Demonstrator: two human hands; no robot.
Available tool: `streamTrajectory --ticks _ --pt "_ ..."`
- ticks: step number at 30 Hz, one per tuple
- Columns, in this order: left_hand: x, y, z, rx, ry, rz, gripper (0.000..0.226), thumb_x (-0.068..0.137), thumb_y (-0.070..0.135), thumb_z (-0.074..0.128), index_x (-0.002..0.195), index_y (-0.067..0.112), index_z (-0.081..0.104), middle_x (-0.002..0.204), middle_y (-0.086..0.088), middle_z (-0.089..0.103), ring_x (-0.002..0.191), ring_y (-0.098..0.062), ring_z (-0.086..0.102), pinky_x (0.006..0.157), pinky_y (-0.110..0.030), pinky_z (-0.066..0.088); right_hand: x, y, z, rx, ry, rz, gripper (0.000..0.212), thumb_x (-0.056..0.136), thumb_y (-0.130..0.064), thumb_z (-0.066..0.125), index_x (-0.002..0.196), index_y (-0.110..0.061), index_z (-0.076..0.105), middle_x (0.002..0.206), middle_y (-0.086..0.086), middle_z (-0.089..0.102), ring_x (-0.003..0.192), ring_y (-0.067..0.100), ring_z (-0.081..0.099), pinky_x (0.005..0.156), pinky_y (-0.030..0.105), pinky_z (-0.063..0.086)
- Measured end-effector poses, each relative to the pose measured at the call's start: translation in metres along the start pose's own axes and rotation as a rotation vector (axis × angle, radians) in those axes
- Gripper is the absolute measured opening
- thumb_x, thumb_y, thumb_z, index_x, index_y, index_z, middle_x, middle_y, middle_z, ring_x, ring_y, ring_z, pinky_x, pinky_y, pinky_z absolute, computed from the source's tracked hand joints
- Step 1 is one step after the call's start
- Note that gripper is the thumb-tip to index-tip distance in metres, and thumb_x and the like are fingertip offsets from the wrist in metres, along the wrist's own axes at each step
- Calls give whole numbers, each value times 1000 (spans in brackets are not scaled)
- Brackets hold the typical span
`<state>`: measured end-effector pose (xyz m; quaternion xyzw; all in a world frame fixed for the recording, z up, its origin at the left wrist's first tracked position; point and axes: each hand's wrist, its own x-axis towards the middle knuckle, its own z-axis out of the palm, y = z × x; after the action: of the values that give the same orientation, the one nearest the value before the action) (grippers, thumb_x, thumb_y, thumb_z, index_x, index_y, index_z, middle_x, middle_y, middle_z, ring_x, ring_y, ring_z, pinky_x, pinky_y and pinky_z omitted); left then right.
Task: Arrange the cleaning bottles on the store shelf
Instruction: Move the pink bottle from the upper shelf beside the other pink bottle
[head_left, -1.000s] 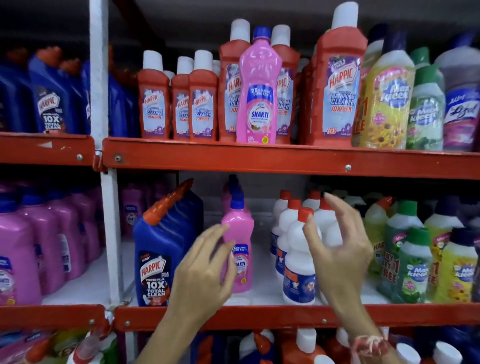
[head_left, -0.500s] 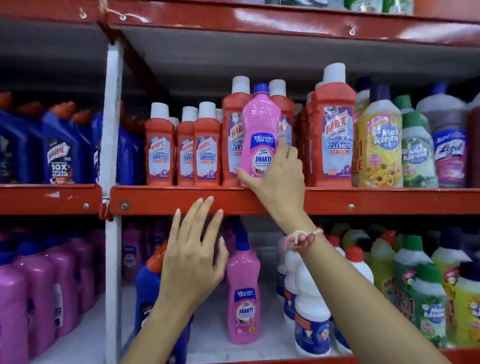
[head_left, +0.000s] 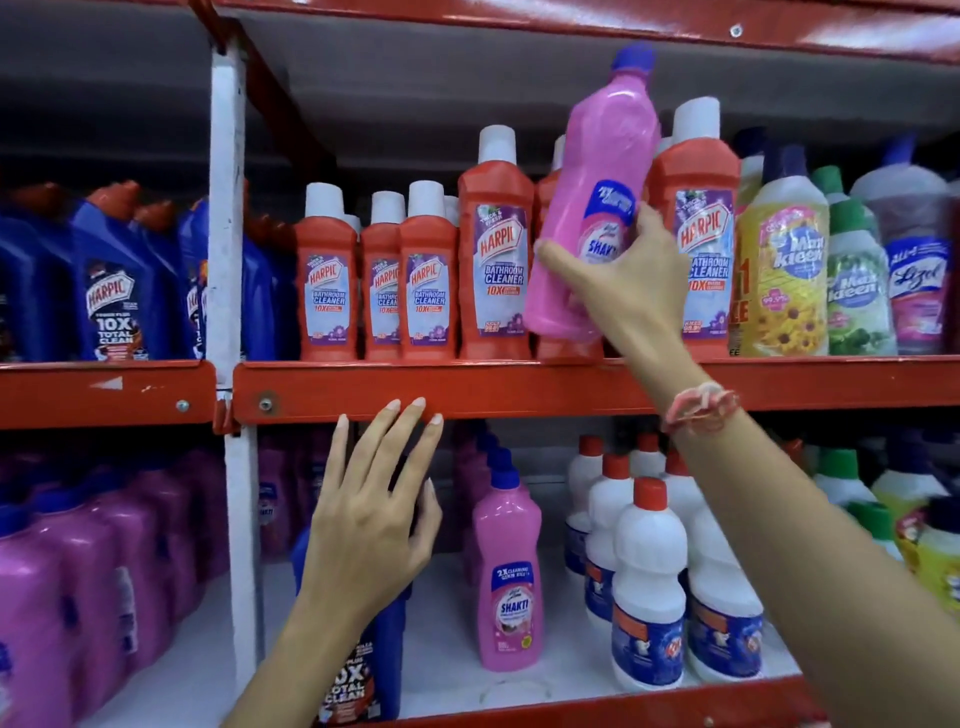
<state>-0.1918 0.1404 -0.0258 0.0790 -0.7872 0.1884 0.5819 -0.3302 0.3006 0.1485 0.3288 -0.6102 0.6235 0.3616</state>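
Observation:
My right hand (head_left: 621, 291) grips a pink Shakti bottle (head_left: 602, 171) with a blue cap, lifted off the upper red shelf (head_left: 519, 387) and tilted to the right in front of the red Harpic bathroom cleaner bottles (head_left: 496, 249). My left hand (head_left: 371, 514) is raised below, fingers spread, its fingertips touching the front lip of that shelf, holding nothing. On the lower shelf stands another pink Shakti bottle (head_left: 508, 571), just right of my left hand.
Blue Harpic bottles (head_left: 117, 280) fill the upper left bay past the white upright post (head_left: 228, 208). Yellow and green Max Kleen bottles (head_left: 787, 270) stand at the upper right. White bottles with red caps (head_left: 649, 582) and purple bottles (head_left: 78, 571) crowd the lower shelf.
My right hand rose from the lower shelf, closed on the pink bottle and lifted it off the upper shelf, tilting it. My left hand moved up to the shelf lip.

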Motion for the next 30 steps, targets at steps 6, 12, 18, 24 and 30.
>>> streamTrajectory --ticks 6,12,18,24,30 --pt "-8 3 2 1 -31 8 57 87 16 54 142 6 41 151 -14 40 143 -29 29 114 -60 26 -46 2 -40 223 -30 70 69 52 -53 78 112 -24 63 98 -9 73 85 4 70 82 36 61" --pt "-8 6 -4 5 -112 -29 65 88 18 53 147 4 29 156 -11 31 147 -25 21 116 -58 19 -132 47 -43 123 -66 55 85 49 -56 82 123 -27 53 93 -30 63 84 -15 65 78 18 58" --pt "-7 8 -8 18 -159 -36 68 86 20 53 148 5 27 157 -11 28 147 -25 18 117 -59 16 -192 98 -25 92 -184 144 80 46 -46 87 110 -29 43 95 -20 64 84 1 69 72 37 62" --pt "-9 7 -9 0 -177 -34 71 86 19 53 149 6 24 159 -9 23 148 -24 13 117 -60 15 -232 134 -9 -20 -277 163 76 48 -46 87 109 -26 46 97 -8 68 83 9 69 71 37 61" --pt "-12 11 -8 -14 -172 -64 71 86 19 54 149 5 24 160 -10 21 149 -24 10 117 -59 14 -249 150 1 -68 -257 163 81 50 -45 86 117 -18 50 105 1 54 92 15 59 76 31 57"
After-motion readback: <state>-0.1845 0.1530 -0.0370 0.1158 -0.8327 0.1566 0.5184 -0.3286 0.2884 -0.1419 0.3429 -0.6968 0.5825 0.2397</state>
